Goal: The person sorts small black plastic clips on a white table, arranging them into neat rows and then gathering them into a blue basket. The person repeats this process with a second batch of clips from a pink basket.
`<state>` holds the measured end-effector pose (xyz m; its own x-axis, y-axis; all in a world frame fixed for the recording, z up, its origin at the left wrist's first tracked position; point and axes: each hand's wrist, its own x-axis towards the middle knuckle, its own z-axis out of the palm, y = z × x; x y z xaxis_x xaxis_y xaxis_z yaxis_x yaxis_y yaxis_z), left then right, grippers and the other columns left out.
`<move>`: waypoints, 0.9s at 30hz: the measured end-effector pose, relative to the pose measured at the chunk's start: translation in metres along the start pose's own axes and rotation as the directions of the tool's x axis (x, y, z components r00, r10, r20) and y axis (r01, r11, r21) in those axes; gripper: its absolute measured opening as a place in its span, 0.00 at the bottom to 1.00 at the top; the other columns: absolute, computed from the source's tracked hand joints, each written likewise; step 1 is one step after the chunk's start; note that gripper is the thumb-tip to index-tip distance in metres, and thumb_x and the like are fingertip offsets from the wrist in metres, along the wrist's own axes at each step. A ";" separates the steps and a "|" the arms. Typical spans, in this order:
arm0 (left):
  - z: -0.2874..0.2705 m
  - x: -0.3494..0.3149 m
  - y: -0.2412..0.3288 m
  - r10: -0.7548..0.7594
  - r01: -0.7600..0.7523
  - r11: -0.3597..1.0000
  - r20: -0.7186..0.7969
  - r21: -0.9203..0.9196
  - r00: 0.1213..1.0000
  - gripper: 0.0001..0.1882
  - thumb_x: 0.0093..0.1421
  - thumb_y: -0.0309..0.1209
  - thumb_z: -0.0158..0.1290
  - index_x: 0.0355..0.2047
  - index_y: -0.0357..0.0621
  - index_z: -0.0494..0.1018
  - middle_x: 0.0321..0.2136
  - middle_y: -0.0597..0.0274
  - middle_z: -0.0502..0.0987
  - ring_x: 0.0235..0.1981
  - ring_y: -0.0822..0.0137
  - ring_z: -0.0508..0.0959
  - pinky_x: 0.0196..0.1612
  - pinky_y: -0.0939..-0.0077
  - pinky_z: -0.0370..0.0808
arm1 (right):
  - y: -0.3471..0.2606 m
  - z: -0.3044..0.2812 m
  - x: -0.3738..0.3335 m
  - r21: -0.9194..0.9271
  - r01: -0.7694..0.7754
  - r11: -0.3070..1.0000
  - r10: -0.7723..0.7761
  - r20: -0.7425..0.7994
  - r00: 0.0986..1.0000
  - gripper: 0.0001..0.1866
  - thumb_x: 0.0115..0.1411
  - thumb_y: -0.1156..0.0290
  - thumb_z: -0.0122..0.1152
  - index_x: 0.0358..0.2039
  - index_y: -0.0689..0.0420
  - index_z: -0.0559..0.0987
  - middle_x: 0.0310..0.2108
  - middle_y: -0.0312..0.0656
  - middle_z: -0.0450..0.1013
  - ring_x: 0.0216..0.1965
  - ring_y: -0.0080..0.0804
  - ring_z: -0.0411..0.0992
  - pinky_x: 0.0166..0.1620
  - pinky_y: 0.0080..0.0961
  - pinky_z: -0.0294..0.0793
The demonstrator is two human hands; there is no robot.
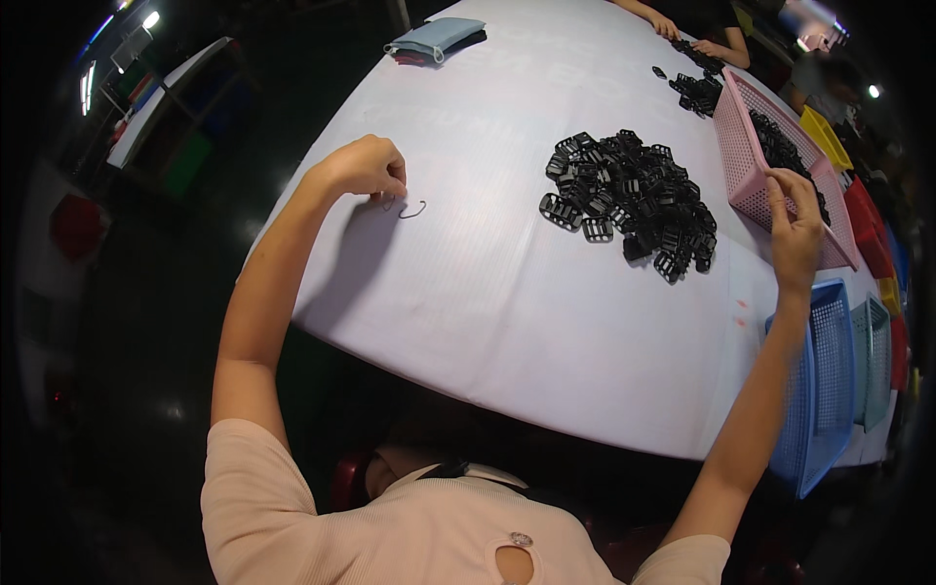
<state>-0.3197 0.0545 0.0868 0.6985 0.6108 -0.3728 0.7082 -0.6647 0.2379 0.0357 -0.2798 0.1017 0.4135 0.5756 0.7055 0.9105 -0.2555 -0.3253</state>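
Note:
My left hand (369,168) is over the left part of the white table, its fingers bent down and pinched together. Just under the fingertips, a thin dark curled strand (415,211) shows against the tabletop; whether the fingers hold any of it is hard to see. On the right, my right hand (798,226) grips the near rim of a pink plastic basket (743,190) that stands tilted and holds many small black pieces. Between my hands lies a loose heap of black plastic strap buckles (629,195).
The white table (468,322) curves along its near edge. A folded light-blue cloth (439,37) lies at the far left. Blue (829,370) and teal baskets (871,361) stand at the right edge. At the far right, another person's hands (717,49) are at more black pieces.

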 end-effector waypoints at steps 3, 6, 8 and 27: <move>0.009 -0.011 -0.028 0.085 -0.097 0.993 -0.142 -0.075 0.986 0.16 0.53 0.33 0.59 0.41 0.39 0.78 0.38 0.52 0.79 0.37 0.63 0.79 0.37 0.70 0.74 | 0.004 -0.094 -0.020 -0.229 -0.138 0.964 0.114 -0.115 0.987 0.13 0.66 0.68 0.52 0.48 0.57 0.78 0.49 0.41 0.73 0.49 0.30 0.72 0.50 0.25 0.72; 0.025 -0.011 -0.024 0.216 -0.261 0.959 -0.309 -0.111 0.926 0.25 0.55 0.35 0.58 0.54 0.45 0.70 0.53 0.46 0.70 0.55 0.54 0.69 0.54 0.63 0.68 | 0.131 -0.237 -0.083 -0.515 -0.361 0.778 0.275 -0.239 0.931 0.21 0.63 0.59 0.55 0.53 0.57 0.74 0.52 0.47 0.72 0.55 0.40 0.69 0.58 0.33 0.67; 0.065 -0.012 -0.009 0.352 -0.440 0.894 -0.471 -0.086 0.809 0.31 0.57 0.35 0.55 0.61 0.49 0.63 0.63 0.45 0.59 0.65 0.50 0.57 0.64 0.58 0.59 | 0.222 -0.312 -0.156 -0.764 -0.524 0.376 0.489 -0.317 0.812 0.36 0.58 0.49 0.61 0.59 0.61 0.67 0.55 0.53 0.69 0.59 0.48 0.65 0.62 0.38 0.61; 0.107 0.007 -0.051 0.206 -0.413 0.911 -0.883 0.015 0.421 0.23 0.53 0.19 0.46 0.51 0.44 0.70 0.56 0.53 0.67 0.60 0.52 0.62 0.62 0.61 0.62 | -0.018 -0.430 -0.342 0.492 -0.783 0.380 0.911 -0.056 0.408 0.30 0.54 0.77 0.51 0.60 0.62 0.64 0.45 0.46 0.73 0.44 0.37 0.74 0.47 0.32 0.75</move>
<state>-0.3621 0.0469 -0.0239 0.5308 0.5005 0.6839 0.3552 -0.8641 0.3566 -0.1192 -0.8060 0.1367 0.9988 -0.0414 0.0260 0.0188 -0.1657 -0.9860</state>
